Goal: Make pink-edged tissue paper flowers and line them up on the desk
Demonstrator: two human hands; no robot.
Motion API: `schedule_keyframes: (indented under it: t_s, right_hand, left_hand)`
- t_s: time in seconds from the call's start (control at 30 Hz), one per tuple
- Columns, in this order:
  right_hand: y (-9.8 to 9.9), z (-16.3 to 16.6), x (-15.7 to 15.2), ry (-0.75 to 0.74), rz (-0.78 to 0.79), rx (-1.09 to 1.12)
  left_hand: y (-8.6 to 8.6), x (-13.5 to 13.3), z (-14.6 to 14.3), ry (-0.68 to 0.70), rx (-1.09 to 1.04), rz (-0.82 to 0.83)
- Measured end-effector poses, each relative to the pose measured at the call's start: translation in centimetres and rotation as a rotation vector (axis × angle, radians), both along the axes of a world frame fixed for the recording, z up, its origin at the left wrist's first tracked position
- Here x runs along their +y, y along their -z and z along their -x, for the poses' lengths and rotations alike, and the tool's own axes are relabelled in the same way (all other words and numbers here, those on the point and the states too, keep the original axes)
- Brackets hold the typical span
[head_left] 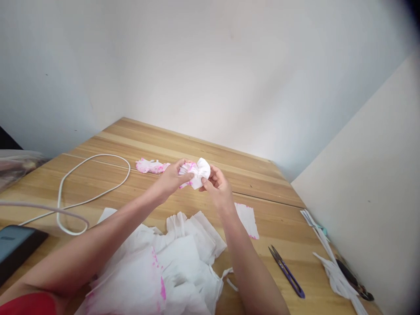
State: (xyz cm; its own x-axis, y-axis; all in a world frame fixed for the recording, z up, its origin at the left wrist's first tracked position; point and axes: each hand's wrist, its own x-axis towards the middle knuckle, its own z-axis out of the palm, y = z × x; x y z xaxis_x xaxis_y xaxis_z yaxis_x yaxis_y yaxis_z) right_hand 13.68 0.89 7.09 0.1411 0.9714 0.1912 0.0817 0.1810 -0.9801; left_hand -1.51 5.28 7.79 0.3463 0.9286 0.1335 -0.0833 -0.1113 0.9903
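Observation:
Over the middle of the wooden table, a gathered white tissue-like piece with pink edges is pinched between both hands. My left hand grips its left side, thumb on top. My right hand holds its right side with thumb and fingers. Just left of my left hand lies a crumpled pink-and-white strip. Below my forearms spreads a heap of thin white sheets, some with pink stains. A flat white sheet with pink edges rests partly behind my right forearm.
Purple thread snips lie to the right on the table. White strips and a dark-handled tool sit along the right edge. A looped white cable and a dark box-shaped device are at left. Walls border the table.

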Motion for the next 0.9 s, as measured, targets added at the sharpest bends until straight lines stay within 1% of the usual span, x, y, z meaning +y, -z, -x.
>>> schedule_keyframes:
  t_s: [0.07,0.1,0.23,0.27,0.3,0.4,0.47,0.53,0.63,0.73,0.83,0.9]
  right_hand:
    - [0.2,-0.5,0.1,0.006,-0.004,-0.02]
    - [0.2,-0.8,0.1,0.034,-0.019,-0.048]
    - [-0.7,-1.0,-1.4,0.273,-0.183,-0.277]
    - [-1.0,-0.8,-1.9,0.302,-0.232,-0.335]
    - [-1.3,-0.6,-2.3,0.302,-0.28,-0.396]
    - [-1.6,0.0,-3.1,0.236,-0.432,-0.584]
    - [-1.4,0.3,-3.1,0.228,-0.508,-0.683]
    - [-1.2,0.4,-2.8,0.255,-0.533,-0.74]
    - [-0.8,0.3,-2.3,0.273,-0.501,-0.76]
    - [-0.6,0.2,-2.0,0.274,-0.42,-0.69]
    - [-0.5,-0.1,-1.8,0.264,-0.263,-0.505]
    - [-0.6,-0.3,-1.6,0.227,-0.158,-0.354]
  left_hand:
    - [0.4,0.3,0.2,0.037,-0.05,0.049]
    - [0.6,0.4,0.3,0.047,-0.064,0.056]
    - [1.0,0.2,0.4,0.064,-0.095,0.053]
    - [1.0,0.1,0.4,0.076,-0.113,0.052]
    - [1.0,0.0,0.4,0.096,-0.134,0.047]
    - [0.7,-0.5,0.3,0.153,-0.179,0.018]
    - [0.5,-0.8,0.3,0.148,-0.152,-0.004]
    - [0.4,-1.0,0.2,0.106,-0.072,-0.033]
    - [0.5,-1.2,0.0,0.023,0.061,-0.151]
    - [0.7,-1.3,-0.3,-0.037,0.141,-0.283]
    - [0.7,-1.6,-0.4,-0.075,0.168,-0.3]
    - [0.4,-1.7,-0.4,-0.093,0.135,-0.279]
